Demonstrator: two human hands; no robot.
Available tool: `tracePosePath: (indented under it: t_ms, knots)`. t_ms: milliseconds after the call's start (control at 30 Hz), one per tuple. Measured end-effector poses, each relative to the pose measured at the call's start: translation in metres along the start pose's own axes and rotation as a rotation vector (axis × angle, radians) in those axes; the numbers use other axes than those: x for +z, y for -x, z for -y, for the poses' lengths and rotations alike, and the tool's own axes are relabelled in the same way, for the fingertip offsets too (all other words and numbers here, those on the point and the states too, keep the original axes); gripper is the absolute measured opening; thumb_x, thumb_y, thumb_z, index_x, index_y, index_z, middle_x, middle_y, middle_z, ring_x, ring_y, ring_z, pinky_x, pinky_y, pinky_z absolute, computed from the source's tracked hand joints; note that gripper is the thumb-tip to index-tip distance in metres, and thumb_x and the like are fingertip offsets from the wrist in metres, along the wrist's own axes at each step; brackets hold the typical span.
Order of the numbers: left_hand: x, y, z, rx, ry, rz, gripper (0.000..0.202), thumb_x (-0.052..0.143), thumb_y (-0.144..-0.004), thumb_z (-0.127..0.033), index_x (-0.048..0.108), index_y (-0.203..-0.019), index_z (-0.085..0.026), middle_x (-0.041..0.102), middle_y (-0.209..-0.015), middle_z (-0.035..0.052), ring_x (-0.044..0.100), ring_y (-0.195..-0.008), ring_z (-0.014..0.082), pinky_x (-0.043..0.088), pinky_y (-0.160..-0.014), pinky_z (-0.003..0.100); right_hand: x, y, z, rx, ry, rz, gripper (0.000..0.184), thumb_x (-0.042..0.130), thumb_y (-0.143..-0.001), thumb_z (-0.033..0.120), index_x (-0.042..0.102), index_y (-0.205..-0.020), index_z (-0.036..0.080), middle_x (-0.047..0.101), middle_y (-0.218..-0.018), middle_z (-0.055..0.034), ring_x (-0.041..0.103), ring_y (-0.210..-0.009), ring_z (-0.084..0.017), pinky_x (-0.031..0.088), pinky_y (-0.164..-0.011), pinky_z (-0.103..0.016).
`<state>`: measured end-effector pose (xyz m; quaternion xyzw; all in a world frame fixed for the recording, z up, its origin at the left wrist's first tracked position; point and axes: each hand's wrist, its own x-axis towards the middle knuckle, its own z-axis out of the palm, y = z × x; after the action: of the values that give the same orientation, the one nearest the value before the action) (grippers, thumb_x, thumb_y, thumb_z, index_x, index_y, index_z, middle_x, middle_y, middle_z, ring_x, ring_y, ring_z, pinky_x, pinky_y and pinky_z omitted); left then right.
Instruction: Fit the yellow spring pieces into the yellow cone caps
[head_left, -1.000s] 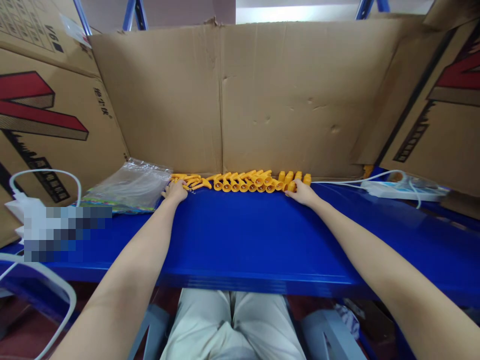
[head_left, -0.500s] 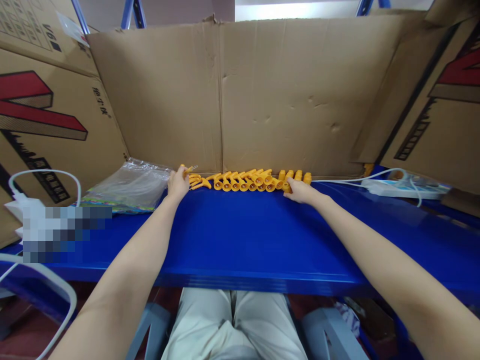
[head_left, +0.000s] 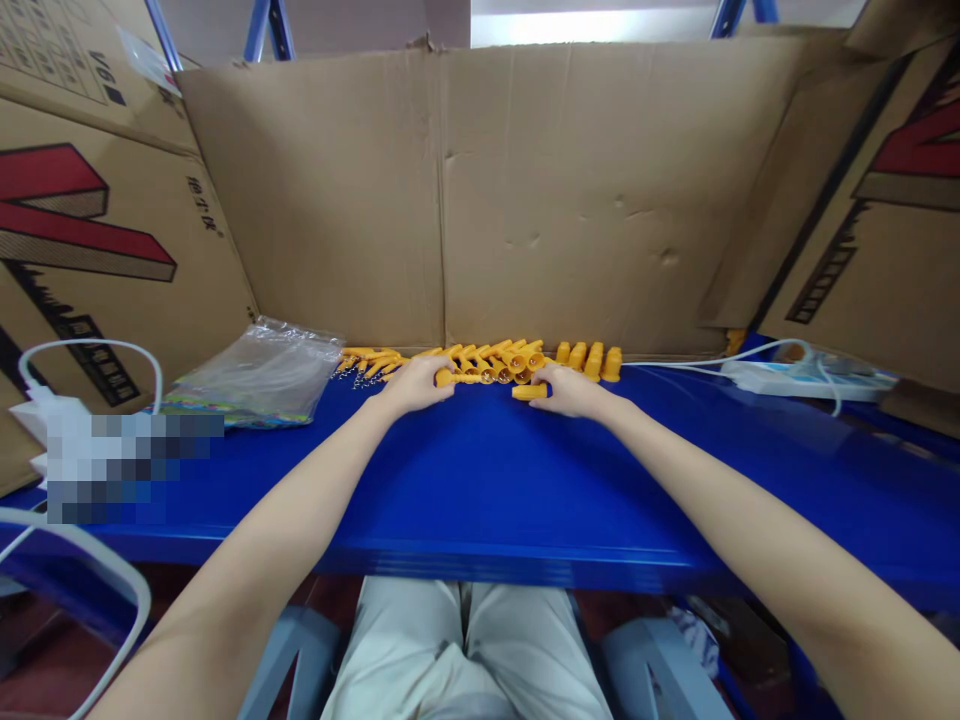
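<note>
My left hand (head_left: 418, 386) is closed, with a slim yellow piece (head_left: 466, 379) pinched in the fingers, its thin ridged end pointing right. My right hand (head_left: 568, 391) grips a short yellow cylinder (head_left: 529, 394), held sideways and pointing left. A gap separates the two held pieces. Just behind the hands, several yellow funnel-shaped parts (head_left: 517, 362) lie in stacked rows with round mouths facing me. Several yellow cup-like cylinders (head_left: 613, 364) stand right of them. At the left lie small yellow pieces (head_left: 371, 362) with thin chain-like or coiled ends.
Clear plastic bags (head_left: 259, 375) lie on the blue table (head_left: 517, 480) at the left. A tall cardboard panel (head_left: 585, 200) borders the back, with a printed carton (head_left: 90, 250) at left. A white power strip (head_left: 806, 378) with cables sits at right.
My left hand has come right from the small pieces, carrying one. My right hand has moved left and toward me, drawing a yellow cylinder away from the standing group.
</note>
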<state>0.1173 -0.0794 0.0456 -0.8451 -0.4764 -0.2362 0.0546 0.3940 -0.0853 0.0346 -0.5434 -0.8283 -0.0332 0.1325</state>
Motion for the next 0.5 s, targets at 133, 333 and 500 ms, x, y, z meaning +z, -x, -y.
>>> tracePosePath:
  t_ms: [133,333,500]
  knots:
    - [0.0013,0.0012,-0.0107,0.056,-0.017,0.03,0.028,0.052,-0.075,-0.032,0.065,-0.097,-0.02,0.069,-0.09,0.006,0.062,-0.081,0.0209,0.043,-0.069,0.03,0.003,-0.0016,-0.0007,-0.064,-0.028,-0.095,0.026,0.069,-0.077,0.027,0.066,-0.1,0.015,0.068,-0.104,-0.0117,0.064,-0.097,-0.025,0.049,-0.083,-0.034]
    - [0.0014,0.0018,-0.0069,-0.018,-0.044,0.039,0.028,0.052,-0.074,-0.032,0.065,-0.097,-0.022,0.07,-0.092,0.0057,0.063,-0.082,0.0219,0.044,-0.069,0.031,0.0036,-0.0029,-0.0059,-0.081,-0.08,-0.126,0.023,0.069,-0.077,0.024,0.068,-0.098,0.016,0.069,-0.1,-0.0106,0.065,-0.095,-0.024,0.049,-0.083,-0.035]
    - [0.0013,0.0024,-0.0078,-0.021,-0.03,0.027,0.025,0.053,-0.074,-0.03,0.066,-0.093,-0.021,0.07,-0.088,0.0055,0.063,-0.079,0.0223,0.044,-0.066,0.032,0.0051,-0.0028,-0.0029,-0.08,-0.135,-0.143,0.025,0.069,-0.077,0.026,0.068,-0.101,0.015,0.069,-0.102,-0.011,0.064,-0.095,-0.024,0.049,-0.086,-0.037]
